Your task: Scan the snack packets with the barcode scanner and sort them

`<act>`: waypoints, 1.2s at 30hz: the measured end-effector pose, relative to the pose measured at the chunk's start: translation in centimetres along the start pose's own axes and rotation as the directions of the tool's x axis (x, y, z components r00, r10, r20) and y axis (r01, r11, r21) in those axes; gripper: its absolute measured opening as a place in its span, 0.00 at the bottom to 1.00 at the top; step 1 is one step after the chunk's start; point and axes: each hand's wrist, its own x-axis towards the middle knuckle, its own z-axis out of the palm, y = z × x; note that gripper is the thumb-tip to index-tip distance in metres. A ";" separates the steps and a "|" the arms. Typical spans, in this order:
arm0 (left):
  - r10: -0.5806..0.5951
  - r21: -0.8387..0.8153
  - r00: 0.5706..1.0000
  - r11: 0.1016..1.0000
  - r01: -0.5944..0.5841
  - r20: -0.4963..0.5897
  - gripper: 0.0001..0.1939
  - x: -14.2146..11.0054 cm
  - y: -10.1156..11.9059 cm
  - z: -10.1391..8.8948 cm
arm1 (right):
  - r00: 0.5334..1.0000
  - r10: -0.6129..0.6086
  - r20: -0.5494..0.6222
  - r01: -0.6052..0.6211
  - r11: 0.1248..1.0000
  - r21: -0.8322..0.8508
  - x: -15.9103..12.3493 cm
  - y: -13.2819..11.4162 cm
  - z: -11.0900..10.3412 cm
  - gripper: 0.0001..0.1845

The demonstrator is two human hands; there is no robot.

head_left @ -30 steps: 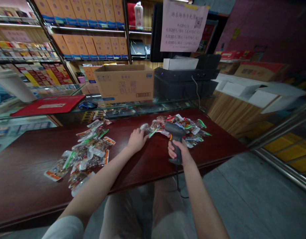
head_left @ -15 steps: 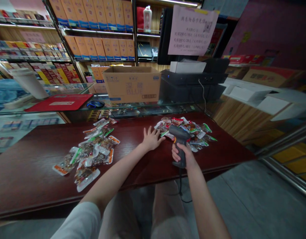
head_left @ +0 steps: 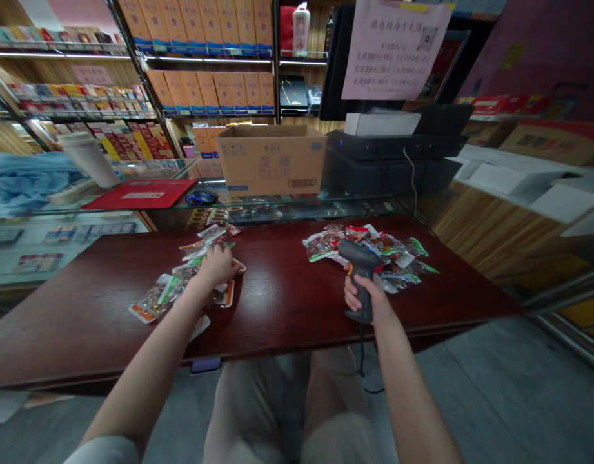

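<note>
My right hand [head_left: 368, 298] is closed around the handle of a dark grey barcode scanner [head_left: 359, 254], held upright with its cable hanging below. Just behind the scanner lies a pile of small clear snack packets [head_left: 320, 245] with red, green and white edges. On the left of the table, my left hand [head_left: 217, 265] is over a second group of snack packets [head_left: 158, 293], some edged in orange and green. Its fingers bend down onto these packets; the fingertips are hidden, so I cannot see whether one is gripped.
Both piles lie on a dark red wooden table [head_left: 277, 283]. Behind it, a glass counter carries an open cardboard box [head_left: 272, 161], a blue-lit mouse [head_left: 201, 197], a red mat [head_left: 142, 193] and a white cup [head_left: 88, 158]. A monitor with a paper sign [head_left: 393, 51] stands at the right.
My left hand has moved left, from beside the right pile to the left packets, and its spread fingers have bent down. My right hand still holds the scanner. The view has shifted slightly.
</note>
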 end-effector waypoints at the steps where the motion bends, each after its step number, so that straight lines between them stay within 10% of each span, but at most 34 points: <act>1: 0.019 0.002 0.999 1.000 -0.019 0.028 0.29 0.0 -0.7 0.3 | 1.000 0.010 0.003 -0.010 1.000 -0.003 0.0 0.0 0.0 0.15; 20: -0.064 -0.124 0.968 0.992 0.034 -0.243 0.36 -0.4 0.0 1.2 | 0.999 0.034 -0.010 -0.034 0.999 -0.036 -0.2 0.0 -0.1 0.15; 27: 0.001 -0.229 0.965 0.971 -0.064 -0.264 0.34 4.6 -6.2 1.1 | 0.999 0.038 -0.018 -0.039 0.998 -0.051 -0.2 0.3 0.1 0.16; 36: 0.101 -0.240 0.991 0.963 -0.120 -0.090 0.35 10.6 -5.1 2.2 | 1.000 0.020 -0.007 -0.020 1.000 -0.022 -0.4 0.3 0.2 0.15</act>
